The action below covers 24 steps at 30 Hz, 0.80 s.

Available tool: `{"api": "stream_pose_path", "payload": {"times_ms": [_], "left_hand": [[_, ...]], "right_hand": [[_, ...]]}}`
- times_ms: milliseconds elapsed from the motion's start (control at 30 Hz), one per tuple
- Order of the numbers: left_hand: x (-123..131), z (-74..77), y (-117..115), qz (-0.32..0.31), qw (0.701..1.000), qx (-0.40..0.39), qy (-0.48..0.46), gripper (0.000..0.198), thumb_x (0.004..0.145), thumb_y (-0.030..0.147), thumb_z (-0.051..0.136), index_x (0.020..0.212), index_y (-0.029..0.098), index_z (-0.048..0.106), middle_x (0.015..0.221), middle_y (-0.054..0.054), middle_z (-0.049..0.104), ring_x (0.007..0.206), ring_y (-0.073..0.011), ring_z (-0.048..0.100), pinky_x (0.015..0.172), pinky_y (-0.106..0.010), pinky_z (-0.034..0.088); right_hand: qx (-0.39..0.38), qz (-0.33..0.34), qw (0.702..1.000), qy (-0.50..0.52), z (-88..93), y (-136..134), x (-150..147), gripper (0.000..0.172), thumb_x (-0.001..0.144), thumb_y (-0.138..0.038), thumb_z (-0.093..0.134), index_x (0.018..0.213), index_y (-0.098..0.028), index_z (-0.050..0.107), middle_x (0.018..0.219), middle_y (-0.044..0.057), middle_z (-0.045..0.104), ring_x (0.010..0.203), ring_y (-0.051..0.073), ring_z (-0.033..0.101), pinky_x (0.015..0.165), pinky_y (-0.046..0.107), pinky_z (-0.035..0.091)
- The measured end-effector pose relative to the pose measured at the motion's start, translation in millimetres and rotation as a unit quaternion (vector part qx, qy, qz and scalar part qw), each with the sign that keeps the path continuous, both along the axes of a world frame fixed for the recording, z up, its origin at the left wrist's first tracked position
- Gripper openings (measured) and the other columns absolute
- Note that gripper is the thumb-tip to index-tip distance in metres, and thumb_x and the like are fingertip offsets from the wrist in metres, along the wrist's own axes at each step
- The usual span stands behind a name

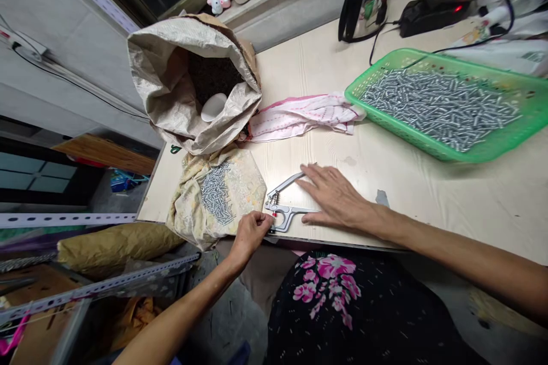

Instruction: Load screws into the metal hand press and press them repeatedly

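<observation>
Silver hand-press pliers (289, 214) with a spring and a red part at the jaw lie near the table's front edge, handles spread apart. At their jaw, my left hand (252, 232) is closed in a pinch; whatever is between the fingertips is too small to make out. My right hand (338, 197) is stretched out over the handle ends, thumb by the lower handle and fingers by the upper one, not wrapped round them. Left of the pliers, a pile of small silver metal pieces (216, 194) rests on a yellowish patterned cloth (248, 179).
A green basket (402, 131) full of small metal tubes stands at the right. Behind the cloth is an open woven sack (158, 57) with dark contents and a white scoop (213, 107). A pink-white towel (303, 117), a kettle (368, 0) and a battery charger (432, 14) are farther back.
</observation>
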State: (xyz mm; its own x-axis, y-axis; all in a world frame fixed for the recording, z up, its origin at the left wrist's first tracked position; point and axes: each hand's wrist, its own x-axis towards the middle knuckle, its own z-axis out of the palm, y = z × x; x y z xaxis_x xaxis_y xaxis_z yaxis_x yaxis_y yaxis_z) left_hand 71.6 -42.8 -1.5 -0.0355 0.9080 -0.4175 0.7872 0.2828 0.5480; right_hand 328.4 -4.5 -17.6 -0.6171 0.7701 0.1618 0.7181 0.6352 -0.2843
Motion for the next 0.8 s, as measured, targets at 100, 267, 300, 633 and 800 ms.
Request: {"api": "stream_pose_path", "payload": {"times_ms": [100,267,300,633,800], "left_hand": [[-0.5,-0.3,0.0,0.0,1.0,0.002,-0.001,0.039,0.076,0.047,0.055,0.073,0.012,0.071,0.066,-0.003,0.066,0.063,-0.016,0.057,0.057,-0.024,0.038],[0.1,0.7,-0.6,0.001,1.0,0.002,0.003,0.04,0.075,0.048,0.054,0.071,0.012,0.07,0.061,-0.002,0.063,0.059,-0.0147,0.054,0.056,-0.024,0.037],[0.1,0.7,-0.7,0.001,1.0,0.002,0.003,0.04,0.075,0.048,0.054,0.07,0.012,0.07,0.061,-0.002,0.063,0.059,-0.0146,0.054,0.056,-0.023,0.036],[0.5,0.3,-0.3,0.0,1.0,0.002,0.011,0.039,0.078,0.047,0.054,0.072,0.012,0.07,0.059,-0.001,0.061,0.058,-0.0141,0.054,0.055,-0.023,0.036],[-0.6,1.6,-6.4,-0.024,0.999,0.032,0.032,0.035,0.084,0.043,0.054,0.076,0.012,0.068,0.067,-0.003,0.063,0.064,-0.0161,0.058,0.06,-0.025,0.043]], "right_hand": [[-0.046,-0.004,0.998,-0.042,5.2,16.7,8.8,0.103,0.069,-0.074,0.062,0.144,-0.009,0.033,0.15,0.026,0.031,0.14,0.042,0.019,0.109,0.062,0.016],[-0.095,0.018,0.992,-0.082,12.4,23.4,7.8,0.109,0.065,-0.071,0.067,0.147,-0.011,0.029,0.147,0.024,0.036,0.137,0.043,0.026,0.108,0.068,0.011],[-0.091,0.017,0.992,-0.085,14.0,22.1,6.6,0.109,0.064,-0.07,0.068,0.147,-0.011,0.03,0.145,0.024,0.038,0.135,0.043,0.029,0.107,0.068,0.01],[-0.004,-0.004,0.999,-0.035,9.5,9.5,3.7,0.081,0.069,-0.053,0.073,0.135,-0.017,0.044,0.11,0.013,0.061,0.103,0.033,0.051,0.103,0.066,0.017],[-0.014,-0.005,0.999,-0.03,11.8,2.7,1.9,0.068,0.074,-0.044,0.073,0.13,-0.017,0.046,0.104,0.012,0.062,0.097,0.03,0.052,0.102,0.063,0.02]]}}
